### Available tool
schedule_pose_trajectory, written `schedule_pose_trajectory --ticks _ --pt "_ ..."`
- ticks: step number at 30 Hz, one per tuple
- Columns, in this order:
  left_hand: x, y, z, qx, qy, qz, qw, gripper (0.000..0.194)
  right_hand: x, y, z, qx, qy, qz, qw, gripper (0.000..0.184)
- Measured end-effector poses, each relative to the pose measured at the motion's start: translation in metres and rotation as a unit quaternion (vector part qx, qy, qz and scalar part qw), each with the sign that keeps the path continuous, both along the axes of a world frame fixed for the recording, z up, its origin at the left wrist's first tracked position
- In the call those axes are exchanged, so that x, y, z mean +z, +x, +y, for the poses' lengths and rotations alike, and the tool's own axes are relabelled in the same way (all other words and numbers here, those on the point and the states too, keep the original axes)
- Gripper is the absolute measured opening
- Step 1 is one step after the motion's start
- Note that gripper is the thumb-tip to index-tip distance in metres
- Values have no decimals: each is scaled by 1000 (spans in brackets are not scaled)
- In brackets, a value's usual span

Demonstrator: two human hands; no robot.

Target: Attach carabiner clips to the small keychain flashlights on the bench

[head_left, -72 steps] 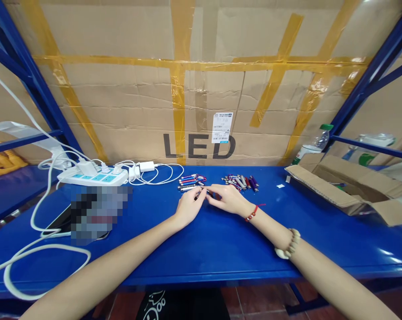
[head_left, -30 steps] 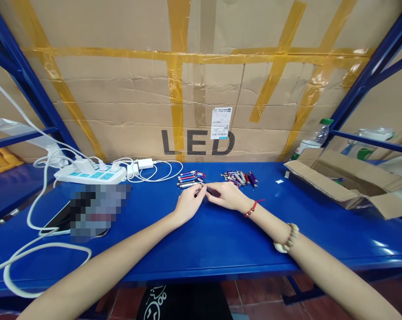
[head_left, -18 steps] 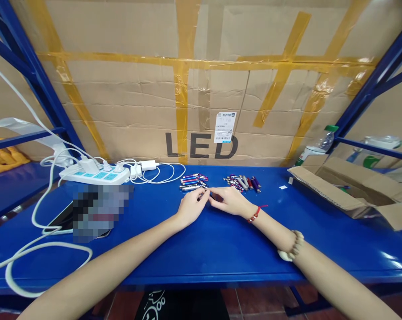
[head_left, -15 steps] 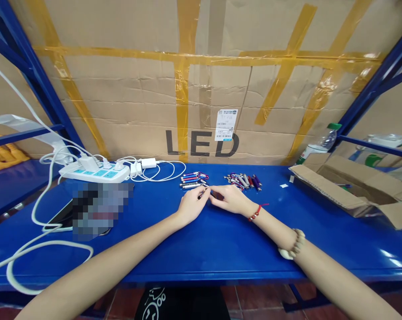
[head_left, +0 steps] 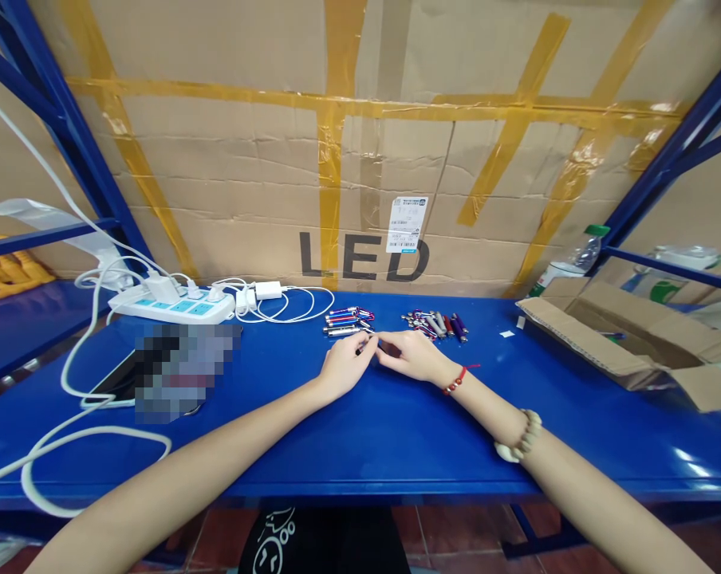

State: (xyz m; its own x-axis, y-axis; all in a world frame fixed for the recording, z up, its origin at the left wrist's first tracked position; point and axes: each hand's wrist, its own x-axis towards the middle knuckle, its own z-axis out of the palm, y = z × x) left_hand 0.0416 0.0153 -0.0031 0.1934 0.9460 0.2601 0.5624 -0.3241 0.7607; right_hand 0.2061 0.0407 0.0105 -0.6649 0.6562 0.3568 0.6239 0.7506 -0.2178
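My left hand [head_left: 344, 368] and my right hand [head_left: 413, 356] rest on the blue table [head_left: 396, 438], fingertips meeting on one small dark keychain flashlight [head_left: 369, 345] that both pinch. Just behind the left hand lies a row of small keychain flashlights [head_left: 345, 320]. A second heap of similar flashlights [head_left: 435, 324], silver, red and purple, lies behind the right hand. A red cord bracelet and a bead bracelet circle my right wrist.
A white power strip [head_left: 169, 308] with chargers and looping white cables [head_left: 91, 414] sits at the left, beside a blurred flat device [head_left: 181, 371]. An open cardboard box [head_left: 629, 339] stands at the right, with a plastic bottle [head_left: 569, 263] behind it. A taped cardboard wall marked LED [head_left: 360, 257] closes the back.
Both hands stay together on the same small flashlight with only slight finger movement. The view has shifted a little; nothing else on the table has moved.
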Motion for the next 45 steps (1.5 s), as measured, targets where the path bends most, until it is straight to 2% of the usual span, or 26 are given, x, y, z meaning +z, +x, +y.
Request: schedule_pose_trajectory --ticks 22,45 --pt "5 1 -3 10 -17 34 999 35 0 0 -1 3 -14 -8 1000 15" --pt "2 1 -1 12 -10 28 999 35 5 -1 -4 5 -6 -9 1000 12"
